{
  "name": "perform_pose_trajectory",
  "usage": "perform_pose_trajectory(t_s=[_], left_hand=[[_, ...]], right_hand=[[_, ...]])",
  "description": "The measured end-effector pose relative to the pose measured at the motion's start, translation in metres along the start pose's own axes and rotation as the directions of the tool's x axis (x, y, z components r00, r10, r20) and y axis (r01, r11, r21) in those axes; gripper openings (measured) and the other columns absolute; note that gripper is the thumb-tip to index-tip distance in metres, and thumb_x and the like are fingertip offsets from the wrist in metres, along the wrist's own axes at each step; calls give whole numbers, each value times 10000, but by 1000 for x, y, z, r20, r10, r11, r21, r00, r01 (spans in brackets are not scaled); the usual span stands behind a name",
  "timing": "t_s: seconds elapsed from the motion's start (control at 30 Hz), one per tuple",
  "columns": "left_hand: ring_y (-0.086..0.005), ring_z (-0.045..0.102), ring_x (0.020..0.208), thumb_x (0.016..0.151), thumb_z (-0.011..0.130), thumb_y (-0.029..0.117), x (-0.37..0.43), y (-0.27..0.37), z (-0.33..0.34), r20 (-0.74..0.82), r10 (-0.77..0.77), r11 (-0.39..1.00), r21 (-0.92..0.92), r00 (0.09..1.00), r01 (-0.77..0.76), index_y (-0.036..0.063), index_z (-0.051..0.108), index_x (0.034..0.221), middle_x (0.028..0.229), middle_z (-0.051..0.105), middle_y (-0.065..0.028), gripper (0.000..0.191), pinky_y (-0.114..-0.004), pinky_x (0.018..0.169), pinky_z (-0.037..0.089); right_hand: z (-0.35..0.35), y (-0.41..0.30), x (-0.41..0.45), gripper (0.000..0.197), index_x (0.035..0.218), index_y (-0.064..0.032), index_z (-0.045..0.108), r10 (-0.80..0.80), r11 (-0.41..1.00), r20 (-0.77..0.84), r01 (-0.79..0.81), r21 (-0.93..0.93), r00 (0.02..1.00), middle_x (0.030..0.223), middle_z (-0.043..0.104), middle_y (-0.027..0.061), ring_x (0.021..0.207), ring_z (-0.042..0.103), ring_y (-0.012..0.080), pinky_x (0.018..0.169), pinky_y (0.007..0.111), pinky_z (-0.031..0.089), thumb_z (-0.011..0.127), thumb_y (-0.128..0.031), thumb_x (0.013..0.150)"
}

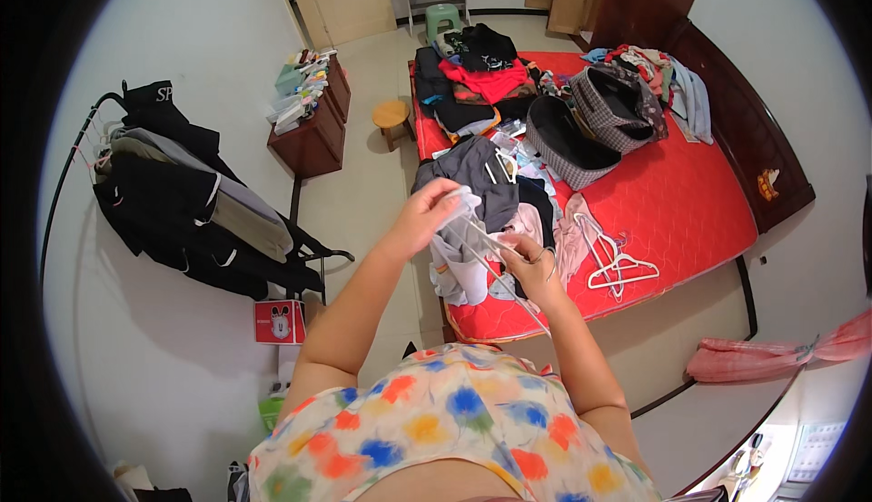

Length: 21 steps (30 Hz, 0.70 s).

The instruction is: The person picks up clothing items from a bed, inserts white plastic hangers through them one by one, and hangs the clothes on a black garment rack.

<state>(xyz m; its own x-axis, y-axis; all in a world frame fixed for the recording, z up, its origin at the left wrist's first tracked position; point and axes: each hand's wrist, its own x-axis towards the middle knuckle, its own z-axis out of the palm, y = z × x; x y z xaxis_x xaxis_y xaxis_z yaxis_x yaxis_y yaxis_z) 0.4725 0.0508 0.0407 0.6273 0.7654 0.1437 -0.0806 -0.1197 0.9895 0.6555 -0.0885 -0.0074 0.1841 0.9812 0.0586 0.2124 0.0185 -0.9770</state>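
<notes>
My left hand (426, 219) pinches a bunched piece of pale, whitish fabric (464, 201) over the bed's near corner. In the fingers of my right hand (535, 267) is a thin white clothes hanger (485, 237). Its slim bars run from the bunched fabric down towards my right forearm, and a curved hook (552, 263) shows beside the fingers. Below my hands a light grey-white garment (466, 274) hangs or lies at the bed's edge; which one I cannot tell. Dark grey clothing (470, 168) and a pink garment (575, 236) lie just beyond.
White hangers (623, 272) rest on the red mattress (708, 209). Two checked bags (579, 168) gape in the middle, near piled clothes (484, 59). A loaded clothes rack (75, 141) stands left, with a wooden stool (391, 115) and a brown cabinet (310, 144) farther on.
</notes>
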Motion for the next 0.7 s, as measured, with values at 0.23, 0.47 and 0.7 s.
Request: perform_pose_trajectory(t_s=[0.23,0.47,0.7], left_hand=[[-230,605,797,748,672,137,-20,34,43,494,555,352,590,669,-727,82,633,905,947,643,-19,171,-318,697,486],[-191,601,837,732,682,179,-7,49,11,229,664,225,846,711,-483,97,636,880,908,638,-19,174,-338,777,458],[-184,575,746,731,654,241,3,31,-9,428,335,181,845,839,-504,117,635,837,735,585,5,164,-348,694,442]], right_hand=[[0,-13,22,430,1265,-76,466,-84,984,-71,94,153,994,631,498,15,559,442,78,519,234,363,569,-68,848],[-14,-13,25,353,1161,-49,518,-158,984,-10,159,81,987,636,543,16,530,445,63,486,224,356,608,-48,819],[-43,-26,23,255,1045,-23,558,-261,965,37,262,-22,965,673,579,46,575,507,73,529,216,409,641,-58,807]])
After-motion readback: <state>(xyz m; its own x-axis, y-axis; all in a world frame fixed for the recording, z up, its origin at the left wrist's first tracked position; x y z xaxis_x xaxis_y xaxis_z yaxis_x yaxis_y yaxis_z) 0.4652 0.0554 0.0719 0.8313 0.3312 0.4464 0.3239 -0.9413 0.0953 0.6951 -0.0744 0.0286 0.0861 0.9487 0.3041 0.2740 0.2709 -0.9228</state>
